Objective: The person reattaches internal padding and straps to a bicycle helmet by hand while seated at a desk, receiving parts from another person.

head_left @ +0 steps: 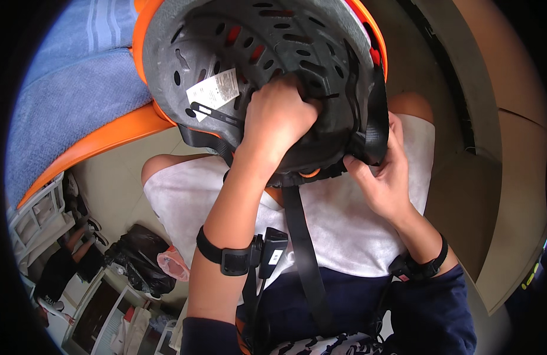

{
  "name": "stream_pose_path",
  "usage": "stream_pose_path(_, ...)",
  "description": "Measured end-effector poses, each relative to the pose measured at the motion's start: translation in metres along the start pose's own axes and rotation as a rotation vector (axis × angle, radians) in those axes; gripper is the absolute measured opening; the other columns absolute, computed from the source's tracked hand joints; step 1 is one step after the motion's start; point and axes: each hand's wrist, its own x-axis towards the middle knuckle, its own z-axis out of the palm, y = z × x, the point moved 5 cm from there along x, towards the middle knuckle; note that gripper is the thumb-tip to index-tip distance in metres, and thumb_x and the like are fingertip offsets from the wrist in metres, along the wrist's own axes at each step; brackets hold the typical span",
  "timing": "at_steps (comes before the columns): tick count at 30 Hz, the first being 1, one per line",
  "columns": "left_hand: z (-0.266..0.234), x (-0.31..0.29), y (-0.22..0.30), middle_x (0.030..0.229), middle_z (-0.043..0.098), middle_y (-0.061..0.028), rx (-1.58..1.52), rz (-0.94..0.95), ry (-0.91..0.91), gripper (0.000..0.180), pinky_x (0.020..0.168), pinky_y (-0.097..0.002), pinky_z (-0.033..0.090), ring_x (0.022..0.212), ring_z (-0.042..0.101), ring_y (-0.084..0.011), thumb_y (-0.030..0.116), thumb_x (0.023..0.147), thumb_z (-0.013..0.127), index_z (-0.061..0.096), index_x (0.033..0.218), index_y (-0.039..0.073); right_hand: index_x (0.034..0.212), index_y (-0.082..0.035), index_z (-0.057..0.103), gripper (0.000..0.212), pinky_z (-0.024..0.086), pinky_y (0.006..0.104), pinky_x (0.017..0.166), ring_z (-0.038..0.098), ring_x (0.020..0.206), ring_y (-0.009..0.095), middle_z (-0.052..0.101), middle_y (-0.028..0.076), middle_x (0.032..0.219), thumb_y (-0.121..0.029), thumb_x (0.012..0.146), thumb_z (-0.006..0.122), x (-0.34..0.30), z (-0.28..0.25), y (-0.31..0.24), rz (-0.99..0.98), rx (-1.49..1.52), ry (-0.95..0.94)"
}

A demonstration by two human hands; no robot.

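An orange helmet (261, 32) rests over my lap with its dark grey, vented inside facing up. My left hand (279, 115) reaches into it, its fingers curled in toward the lining; the fingertips and anything between them are hidden. Beside that hand, a white printed label (217, 89) and a thin black strap lie against the inner wall. At the helmet's right rim, my right hand (392, 183) grips a wide black strap (377, 118), thumb in front and fingers partly behind. Another black strap (300, 236) hangs from the near rim across my lap.
A blue towel (78, 94) covers an orange-edged surface (119, 133) at the left. On the floor, lower left, sit a black plastic bag (140, 254) and another person's legs (78, 254). A tan panel (525, 171) stands at the right. Black bands circle both my forearms.
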Motion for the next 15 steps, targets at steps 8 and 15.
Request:
stream_pose_path(8, -0.010, -0.014, 0.006, 0.103, 0.067, -0.0216, 0.017, 0.091, -0.059, 0.032, 0.085, -0.0406, 0.050, 0.095, 0.064, -0.0368, 0.023, 0.080, 0.064, 0.066, 0.101, -0.002, 0.087, -0.001, 0.049, 0.026, 0.042, 0.0315, 0.093, 0.049, 0.114, 0.022, 0.039, 0.018, 0.133, -0.004, 0.074, 0.071, 0.003, -0.001, 0.000, 0.114, 0.135, 0.001)
stream_pose_path(15, -0.047, -0.095, 0.016, 0.112, 0.065, -0.0183, -0.118, 0.350, -0.084, 0.039, 0.090, -0.0405, 0.047, 0.104, 0.061, -0.0347, 0.023, 0.089, 0.064, 0.059, 0.118, -0.004, 0.090, 0.001, 0.049, 0.025, 0.043, 0.0304, 0.096, 0.047, 0.118, 0.018, 0.038, 0.015, 0.135, -0.002, 0.078, 0.071, 0.005, -0.003, 0.003, 0.151, 0.315, 0.036)
